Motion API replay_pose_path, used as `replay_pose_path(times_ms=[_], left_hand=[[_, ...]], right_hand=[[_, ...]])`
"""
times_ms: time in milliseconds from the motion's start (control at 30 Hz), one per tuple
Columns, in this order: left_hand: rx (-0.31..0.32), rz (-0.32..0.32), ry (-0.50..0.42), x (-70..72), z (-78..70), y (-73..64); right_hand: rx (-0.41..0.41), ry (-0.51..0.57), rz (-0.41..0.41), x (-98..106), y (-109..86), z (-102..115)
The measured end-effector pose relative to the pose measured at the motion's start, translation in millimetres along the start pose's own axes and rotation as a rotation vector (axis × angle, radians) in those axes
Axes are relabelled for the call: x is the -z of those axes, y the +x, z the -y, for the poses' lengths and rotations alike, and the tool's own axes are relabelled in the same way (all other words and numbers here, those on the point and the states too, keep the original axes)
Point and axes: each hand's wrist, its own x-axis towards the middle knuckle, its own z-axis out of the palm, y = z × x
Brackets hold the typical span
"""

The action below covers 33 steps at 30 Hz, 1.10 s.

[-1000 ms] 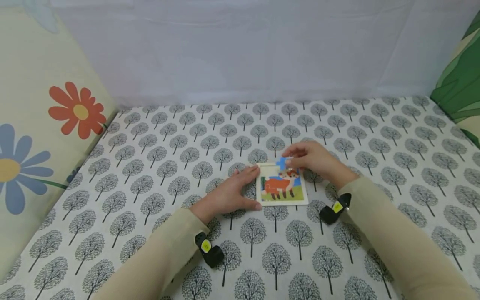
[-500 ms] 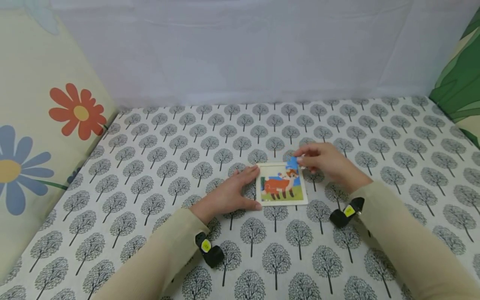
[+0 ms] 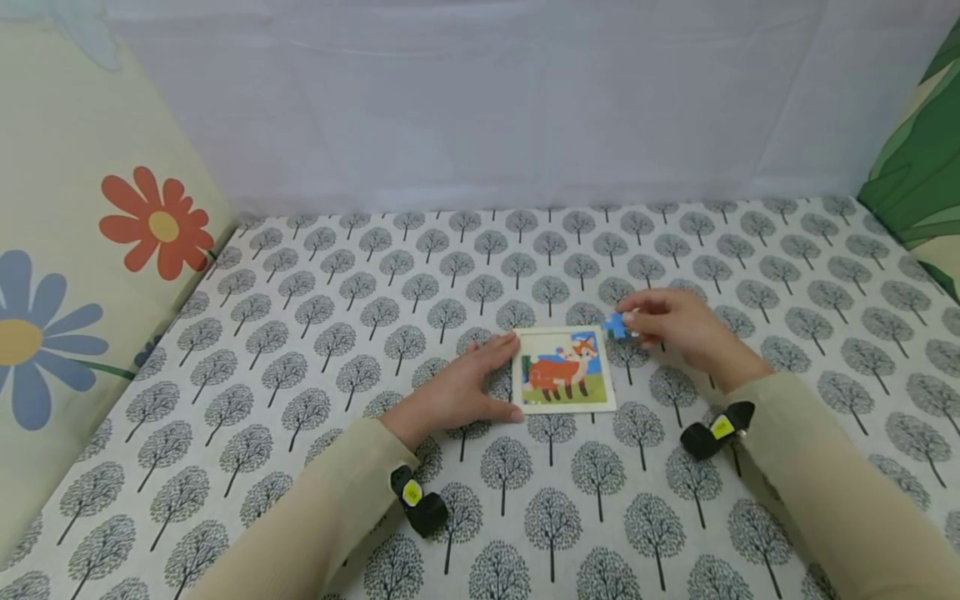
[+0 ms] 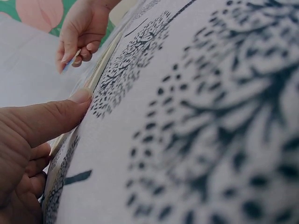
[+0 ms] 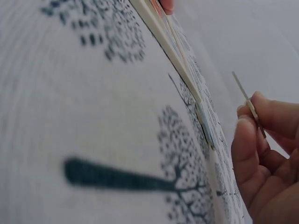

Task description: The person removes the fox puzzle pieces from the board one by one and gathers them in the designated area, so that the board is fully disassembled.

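A small jigsaw puzzle in a cream tray (image 3: 564,409) lies on the cloth, showing an orange animal on green grass. Along the tray's upper part, bare cream backing shows. My left hand (image 3: 459,390) rests against the tray's left side, thumb at the near corner and fingers at the far one. Between thumb and fingers, my right hand (image 3: 678,329) pinches a blue puzzle piece (image 3: 616,326) just off the tray's upper right corner. Edge-on in the right wrist view, this thin puzzle piece (image 5: 251,109) is raised above the cloth.
Tree-patterned cloth (image 3: 337,533) covers the table. Beside the tray, another thin bluish piece (image 5: 205,127) lies flat on it in the right wrist view. A white sheet (image 3: 480,108) hangs behind, and flower-painted panelling (image 3: 60,150) stands at the left.
My right hand has moved right, carrying the blue piece from over the tray's upper part to beyond its right edge. My left hand and the tray have stayed in place.
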Motion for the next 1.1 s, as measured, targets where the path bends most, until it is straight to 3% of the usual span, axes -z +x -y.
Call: replay_pose_path(times_ms=[333,633,900,1100], left_hand=[[0.003,-0.001,0.007,-0.7,0.6,0.2],[0.001,-0.004,0.005,-1.0,1.1,0.5],[0.006,0.000,-0.002,-0.7,0.4,0.1],[-0.002,-0.003,0.005,-0.7,0.8,0.3]], right_hand=[[0.014,-0.004,-0.032,11.9,-5.3,-8.9],[-0.025,0.002,-0.067,22.3,-4.5,-18.2],[-0.048,-0.084,-0.067,24.2,-5.0,-18.5],[-0.050,-0.240,-0.096,21.2,-4.0,-15.6]])
